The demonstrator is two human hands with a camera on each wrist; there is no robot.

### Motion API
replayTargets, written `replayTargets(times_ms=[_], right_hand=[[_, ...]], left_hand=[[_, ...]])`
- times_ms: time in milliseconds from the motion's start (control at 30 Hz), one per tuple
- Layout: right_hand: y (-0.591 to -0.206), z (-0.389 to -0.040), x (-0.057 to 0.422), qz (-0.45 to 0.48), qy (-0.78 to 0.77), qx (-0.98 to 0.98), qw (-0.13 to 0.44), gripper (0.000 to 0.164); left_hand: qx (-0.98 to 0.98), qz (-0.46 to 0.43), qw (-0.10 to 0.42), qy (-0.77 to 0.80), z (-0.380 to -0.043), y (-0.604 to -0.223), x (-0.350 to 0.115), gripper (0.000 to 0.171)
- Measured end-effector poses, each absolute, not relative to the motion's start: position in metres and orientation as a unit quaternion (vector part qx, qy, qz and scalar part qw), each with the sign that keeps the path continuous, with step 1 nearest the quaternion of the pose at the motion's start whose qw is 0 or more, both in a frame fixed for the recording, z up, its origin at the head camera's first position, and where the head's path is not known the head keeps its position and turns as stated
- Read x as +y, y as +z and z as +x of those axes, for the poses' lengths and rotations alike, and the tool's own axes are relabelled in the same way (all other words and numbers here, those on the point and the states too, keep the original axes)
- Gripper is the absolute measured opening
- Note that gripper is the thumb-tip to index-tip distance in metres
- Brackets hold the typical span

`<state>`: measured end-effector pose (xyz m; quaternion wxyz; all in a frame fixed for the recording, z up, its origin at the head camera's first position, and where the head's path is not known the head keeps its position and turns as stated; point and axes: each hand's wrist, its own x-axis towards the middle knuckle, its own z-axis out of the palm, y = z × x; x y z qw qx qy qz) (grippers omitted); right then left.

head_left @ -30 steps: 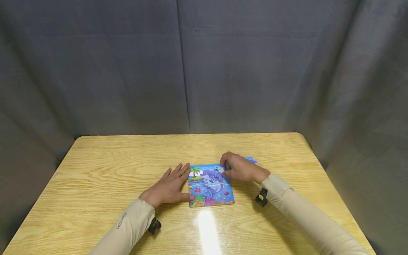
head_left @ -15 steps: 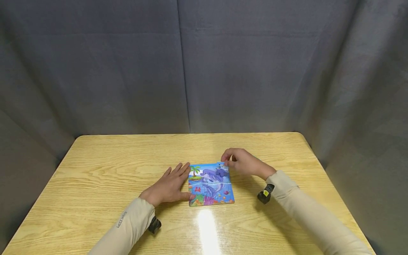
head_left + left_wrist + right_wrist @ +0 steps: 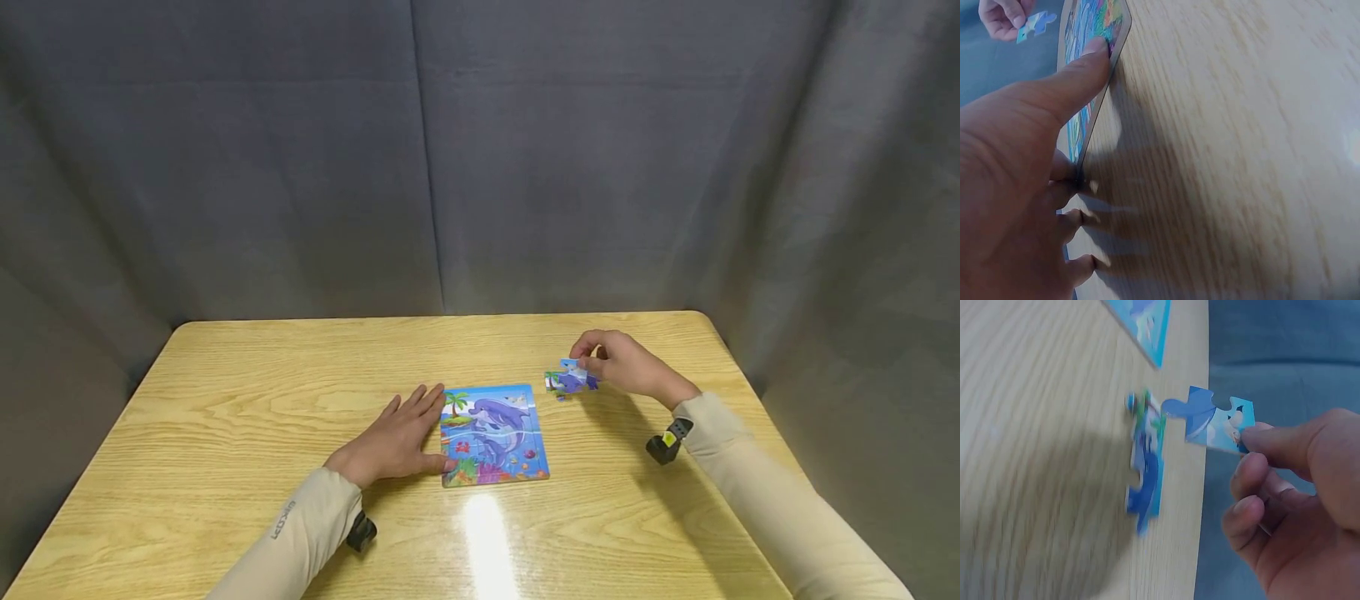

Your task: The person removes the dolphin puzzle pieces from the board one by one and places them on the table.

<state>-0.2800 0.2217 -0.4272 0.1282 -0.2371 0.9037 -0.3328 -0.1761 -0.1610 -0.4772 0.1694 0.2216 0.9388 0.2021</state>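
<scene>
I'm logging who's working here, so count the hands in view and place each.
2: the left hand touches the left side of the puzzle board; the right hand pinches a puzzle piece to the board's right.

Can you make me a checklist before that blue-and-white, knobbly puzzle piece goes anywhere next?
1. Blue-and-white, knobbly puzzle piece pinched by the right hand: ok.
2. That piece lifted off the pale wood-grain table: ok.
3. Flat, square, colourful dolphin board touched by the left hand: ok, thumb on top.
4. Loose blue-purple and green puzzle pieces lying on the table: ok.
5. Held piece joined to them: not ok, a gap shows.
6. Its knob fits theirs: cannot tell.
</scene>
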Motion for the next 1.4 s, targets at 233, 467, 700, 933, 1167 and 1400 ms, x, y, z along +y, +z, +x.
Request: replayTargets(times_ms=[233,467,700,933,1167,1400], right_hand=[[-0.430,-0.288,0.248,-0.221,-0.328,0.911,0.116,0.013],[-0.438,-0.293,0.267,-0.221,-0.306,0.920,0.100,0.013],[-0.445,-0.293,0.275,-0.226,-0.304,0.920,0.101,0.011],[-0.450,-0.297,0.273,-0.216,-0.298,0.924,0.107,0.010],[-0.458,-0.302,0.270,-0.213,-0.278,0.931,0.099,0.011],[-0.461,-0.304,0.267,-0.207,-0.269,0.935,0.104,0.013]], left_hand=[[0.939,0.224,0.166,0.200,-0.177,-0.478,-0.163,0.104],[0.938,0.225,0.164,0.204,-0.176,-0.479,-0.164,0.104],[0.938,0.225,0.163,0.206,-0.175,-0.479,-0.163,0.104],[0.940,0.219,0.164,0.204,-0.175,-0.478,-0.163,0.103],[0.939,0.218,0.165,0.208,-0.174,-0.478,-0.163,0.103],[0.940,0.219,0.165,0.202,-0.173,-0.478,-0.161,0.105]])
